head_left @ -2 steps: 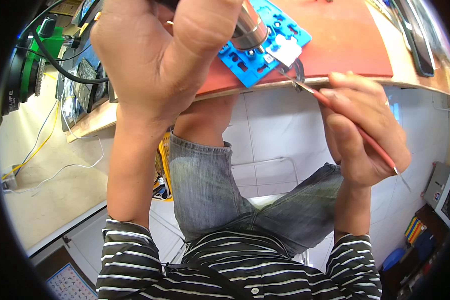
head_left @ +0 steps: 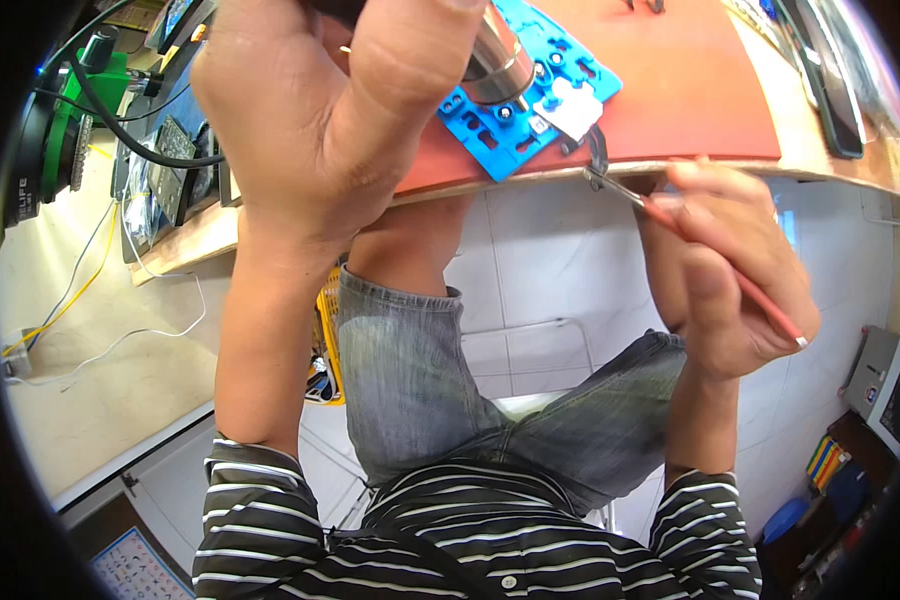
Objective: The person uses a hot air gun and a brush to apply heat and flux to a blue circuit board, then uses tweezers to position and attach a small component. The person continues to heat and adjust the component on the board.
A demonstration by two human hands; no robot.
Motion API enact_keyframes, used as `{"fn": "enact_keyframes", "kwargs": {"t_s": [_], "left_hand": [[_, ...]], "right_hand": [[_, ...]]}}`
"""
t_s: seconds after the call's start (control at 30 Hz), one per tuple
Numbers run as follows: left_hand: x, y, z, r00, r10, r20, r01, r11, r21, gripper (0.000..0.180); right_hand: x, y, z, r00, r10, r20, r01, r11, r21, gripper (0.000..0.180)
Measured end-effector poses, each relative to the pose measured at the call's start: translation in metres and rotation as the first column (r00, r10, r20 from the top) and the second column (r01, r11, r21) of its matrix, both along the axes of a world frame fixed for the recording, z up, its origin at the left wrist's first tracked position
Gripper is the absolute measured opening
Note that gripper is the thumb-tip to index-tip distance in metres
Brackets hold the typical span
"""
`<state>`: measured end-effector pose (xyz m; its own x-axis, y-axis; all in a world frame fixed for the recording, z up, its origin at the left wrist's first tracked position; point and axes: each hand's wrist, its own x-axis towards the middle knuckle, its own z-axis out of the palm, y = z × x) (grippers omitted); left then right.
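My left hand (head_left: pixel 320 110) is closed around the dark handle of a hot air gun, its metal nozzle (head_left: pixel 500 70) pointing down over a blue holder plate (head_left: pixel 510 150). A silvery-white flat part (head_left: pixel 573 108) is set on the plate, beside the nozzle's mouth. From its near corner a dark curved strip (head_left: pixel 598 152) reaches toward the table edge. My right hand (head_left: pixel 735 260) grips a thin red-handled tool (head_left: pixel 710 252) with a slim metal tip, which is at the strip's lower end; whether they touch I cannot tell.
Under the plate lies a red mat (head_left: pixel 690 100) on a wooden table (head_left: pixel 810 165). A dark phone-like device (head_left: pixel 830 90) is at the right. Left are a black cable (head_left: pixel 145 150), a circuit board (head_left: pixel 175 160) and a green-and-black instrument (head_left: pixel 70 150). My legs are below the table edge.
The red-handled tool's tip has moved from the white part's near corner, down and right, to the strip's lower end. The left hand and nozzle have barely moved.
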<state>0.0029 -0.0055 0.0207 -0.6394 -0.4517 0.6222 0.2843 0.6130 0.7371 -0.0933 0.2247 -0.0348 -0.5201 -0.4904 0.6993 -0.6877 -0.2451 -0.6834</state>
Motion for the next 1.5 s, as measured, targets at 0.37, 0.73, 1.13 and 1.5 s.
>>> {"fn": "enact_keyframes", "kwargs": {"t_s": [0.37, 0.73, 1.13, 1.5], "left_hand": [[-0.010, -0.026, -0.006, 0.994, 0.103, 0.032, -0.104, 0.994, 0.042, 0.051], [0.009, 0.003, 0.001, 0.992, 0.098, 0.076, -0.118, 0.938, 0.326, 0.048], [0.038, 0.029, -0.007, 0.992, 0.085, 0.097, -0.113, 0.931, 0.346, 0.054], [0.049, 0.029, -0.003, 0.993, 0.053, 0.110, -0.089, 0.931, 0.353, 0.064]], "right_hand": [[0.120, -0.015, -0.023, 0.410, 0.098, 0.907, -0.066, 0.995, -0.078, 0.033], [0.138, -0.086, -0.026, 0.429, 0.077, 0.900, 0.135, 0.980, -0.148, 0.037], [0.115, -0.093, -0.022, 0.471, -0.032, 0.881, 0.246, 0.965, -0.096, 0.038], [0.089, -0.076, -0.010, 0.511, -0.012, 0.859, 0.278, 0.949, -0.152, 0.021]]}}
